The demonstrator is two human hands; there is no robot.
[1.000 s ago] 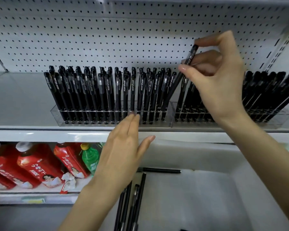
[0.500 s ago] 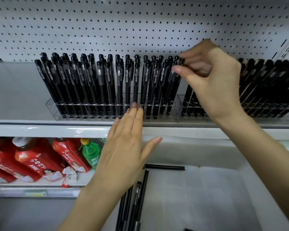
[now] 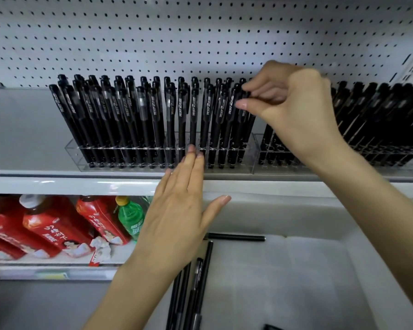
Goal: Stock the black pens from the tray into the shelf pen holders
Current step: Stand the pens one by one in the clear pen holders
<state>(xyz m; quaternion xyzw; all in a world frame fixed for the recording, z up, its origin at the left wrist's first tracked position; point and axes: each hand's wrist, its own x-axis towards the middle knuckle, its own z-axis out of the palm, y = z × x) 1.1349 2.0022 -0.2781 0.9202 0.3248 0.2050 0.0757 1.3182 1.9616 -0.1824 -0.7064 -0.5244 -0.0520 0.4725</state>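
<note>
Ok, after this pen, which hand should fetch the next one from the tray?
Left, probably. The left hand is open, holding nothing, touching the clear holder, directly above the loose pens in the tray. The right hand is up at the shelf, pinching the top of a pen.

Black pens (image 3: 153, 120) with white lettering and thin silver rings, in clear holders (image 3: 76, 153). White pegboard (image 3: 177, 32) dotted with a regular grid of dark holes. Pale grey shelf (image 3: 22, 129). Red bottles (image 3: 53, 225) with white caps and white script; green bottle (image 3: 130, 217) with yellow cap. Off-white tray (image 3: 296, 282); loose pens (image 3: 202, 282) black too.
</note>
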